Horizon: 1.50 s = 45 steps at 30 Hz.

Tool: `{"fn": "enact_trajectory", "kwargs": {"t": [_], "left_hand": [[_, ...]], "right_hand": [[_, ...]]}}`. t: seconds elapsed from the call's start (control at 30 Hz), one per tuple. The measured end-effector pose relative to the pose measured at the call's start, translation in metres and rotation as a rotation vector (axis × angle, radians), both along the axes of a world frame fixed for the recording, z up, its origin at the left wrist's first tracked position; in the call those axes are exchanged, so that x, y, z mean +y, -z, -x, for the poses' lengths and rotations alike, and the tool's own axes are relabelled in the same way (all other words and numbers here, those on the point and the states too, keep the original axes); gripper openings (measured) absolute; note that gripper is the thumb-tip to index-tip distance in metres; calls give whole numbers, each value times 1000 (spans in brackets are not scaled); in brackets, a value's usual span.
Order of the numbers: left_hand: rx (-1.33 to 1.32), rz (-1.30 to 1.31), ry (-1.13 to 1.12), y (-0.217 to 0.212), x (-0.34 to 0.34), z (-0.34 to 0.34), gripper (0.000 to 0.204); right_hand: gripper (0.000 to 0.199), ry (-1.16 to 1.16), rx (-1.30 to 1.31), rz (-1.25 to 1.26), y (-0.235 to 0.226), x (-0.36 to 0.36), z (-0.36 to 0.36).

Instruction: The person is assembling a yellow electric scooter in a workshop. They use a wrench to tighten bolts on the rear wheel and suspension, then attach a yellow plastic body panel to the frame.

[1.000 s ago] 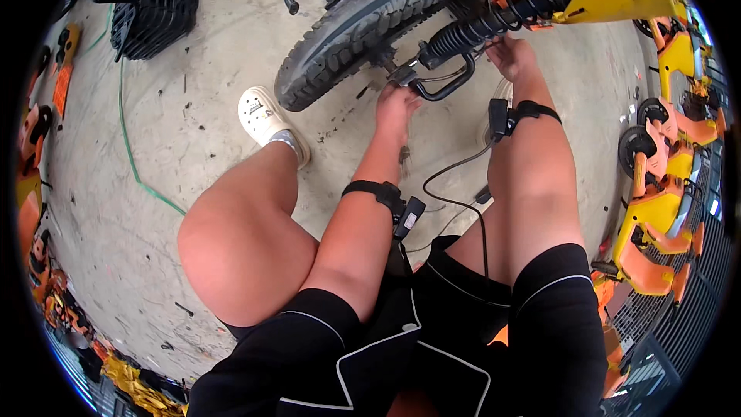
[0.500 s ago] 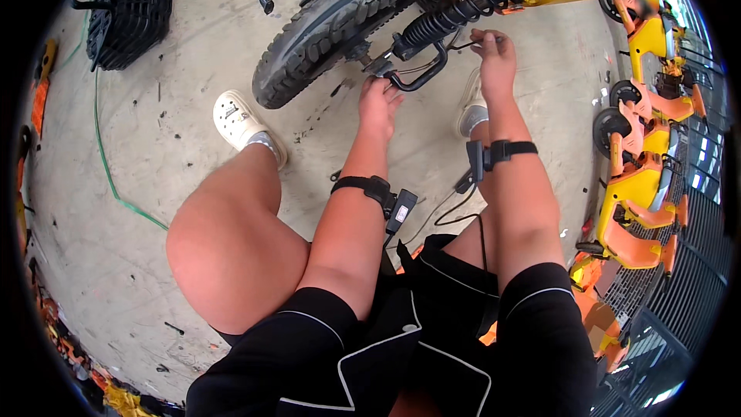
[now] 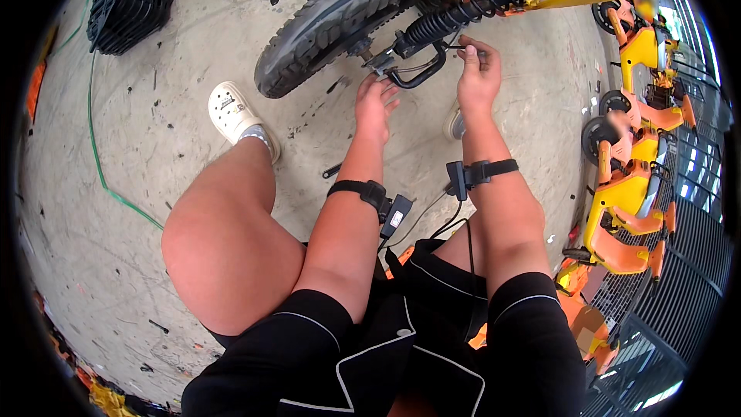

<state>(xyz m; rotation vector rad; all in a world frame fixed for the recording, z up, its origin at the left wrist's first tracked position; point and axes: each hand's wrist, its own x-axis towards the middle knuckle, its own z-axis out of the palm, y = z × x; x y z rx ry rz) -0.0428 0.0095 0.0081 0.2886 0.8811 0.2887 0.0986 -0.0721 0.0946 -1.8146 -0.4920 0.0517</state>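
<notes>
A chunky-treaded black tyre (image 3: pixel 340 27) on an orange and yellow vehicle lies tilted at the top middle. My left hand (image 3: pixel 374 108) reaches up to the axle end, its fingertips pinching a small grey metal bracket (image 3: pixel 379 62); the other fingers are loosely bent. Beside them curves a black tubular bar (image 3: pixel 423 77). Right of that bar, my right hand (image 3: pixel 479 81) pinches a thin black cable (image 3: pixel 455 47) between thumb and fingers. The cable runs left toward the black spring shock absorber (image 3: pixel 440 29). Where it ends inside my fingers is hidden.
A black plastic basket (image 3: pixel 133 1) stands at upper left, with a green line (image 3: pixel 94 131) along the floor. Several yellow and orange scooters (image 3: pixel 621 208) are parked at right. Dark bits of debris dot the concrete floor. My shoe (image 3: pixel 231 112) is below the tyre.
My right hand has come left and closer to the bar, still pinching the cable. My left hand stays at the bracket. The view has shifted slightly.
</notes>
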Motion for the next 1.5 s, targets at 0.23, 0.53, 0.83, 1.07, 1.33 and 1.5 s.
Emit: {"fn": "enact_trajectory", "kwargs": {"t": [0.23, 0.53, 0.83, 1.07, 1.33, 1.5], "left_hand": [[41, -22, 16, 5, -2, 10, 45], [46, -20, 19, 5, 0, 10, 44], [39, -94, 68, -3, 5, 0, 57], [18, -71, 55, -3, 10, -6, 68], [-29, -62, 73, 0, 18, -14, 47], [-22, -50, 85, -2, 21, -18, 47]], "right_hand": [[17, -21, -129, 7, 19, 11, 19], [14, -122, -219, 183, 20, 6, 21], [12, 29, -161, 247, 5, 15, 24], [11, 96, -101, 170, 4, 15, 13], [12, 226, 225, -128, -6, 20, -35], [21, 227, 553, -119, -21, 12, -75]]}}
